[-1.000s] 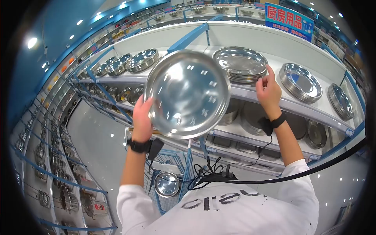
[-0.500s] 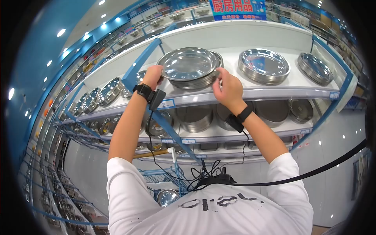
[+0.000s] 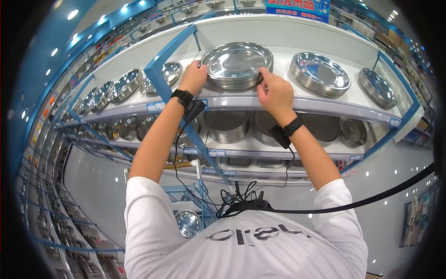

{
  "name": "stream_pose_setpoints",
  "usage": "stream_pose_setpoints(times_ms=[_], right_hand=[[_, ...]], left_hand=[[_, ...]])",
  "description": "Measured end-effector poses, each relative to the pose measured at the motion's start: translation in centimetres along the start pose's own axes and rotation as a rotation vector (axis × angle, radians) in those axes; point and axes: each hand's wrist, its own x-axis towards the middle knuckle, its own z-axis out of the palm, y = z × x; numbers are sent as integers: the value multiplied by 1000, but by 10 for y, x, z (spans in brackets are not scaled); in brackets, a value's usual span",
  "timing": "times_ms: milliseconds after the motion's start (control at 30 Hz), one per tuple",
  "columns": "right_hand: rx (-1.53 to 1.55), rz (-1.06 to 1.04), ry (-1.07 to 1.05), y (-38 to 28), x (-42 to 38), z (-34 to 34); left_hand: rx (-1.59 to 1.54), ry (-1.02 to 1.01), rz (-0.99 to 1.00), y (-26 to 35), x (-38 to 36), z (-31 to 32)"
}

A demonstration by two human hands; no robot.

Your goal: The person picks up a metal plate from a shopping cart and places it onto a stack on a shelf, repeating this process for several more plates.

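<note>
A stack of round steel plates (image 3: 237, 65) sits on the white top shelf, its rims lined up. At the left side of the stack is my left hand (image 3: 194, 76), its fingers curled at the rim and partly hidden. My right hand (image 3: 276, 93) pinches the right front rim of the upper plates with thumb and fingers. Both wrists wear black straps with small black devices and cables.
To the right stand another plate stack (image 3: 320, 73) and a smaller one (image 3: 377, 87). A blue shelf divider (image 3: 160, 83) rises beside my left forearm. Deeper pans (image 3: 226, 126) fill the shelf below. A blue cart holding a steel bowl (image 3: 188, 223) is at lower left.
The top plate, earlier shifted left over the stack, now lies aligned on it. Both hands have stayed at its sides, and the view has shifted slightly.
</note>
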Motion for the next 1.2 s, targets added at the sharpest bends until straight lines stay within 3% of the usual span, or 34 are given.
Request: stream_pose_setpoints(times_ms=[67,133,200,467,533,600,733,900,933,1000,1033,1100,1200], right_hand=[[28,22,0,-2,0,-1],[36,22,-18,-4,0,0],[4,48,0,-5,1,1],[-55,32,32,-7,2,2],[-34,82,11,-9,3,1],[-23,93,-1,-12,4,-2],[-57,120,-13,-10,2,3],[-99,79,0,3,-1,16],[-114,49,7,-2,0,14],[-65,46,14,-7,-1,15],[-91,53,-16,-5,-1,16],[-152,-3,-46,11,-2,21],[-82,-18,-65,7,-2,24]], left_hand=[[-137,-12,-6,9,-15,-3],[31,44,81,3,-13,-1],[9,38,88,-5,-6,7],[-73,-109,-75,-8,-20,1],[-189,147,46,-12,-52,-1],[-434,139,53,11,-109,-34],[-730,133,-244,-1,-222,-108],[-647,538,-665,-113,-395,-167],[-633,560,-732,-136,-442,-171],[-714,799,-1062,-186,-529,-173],[-709,818,-1100,-212,-573,-170],[-930,1048,-1378,-266,-662,-154],[-1187,1198,-1479,-327,-780,-100]])
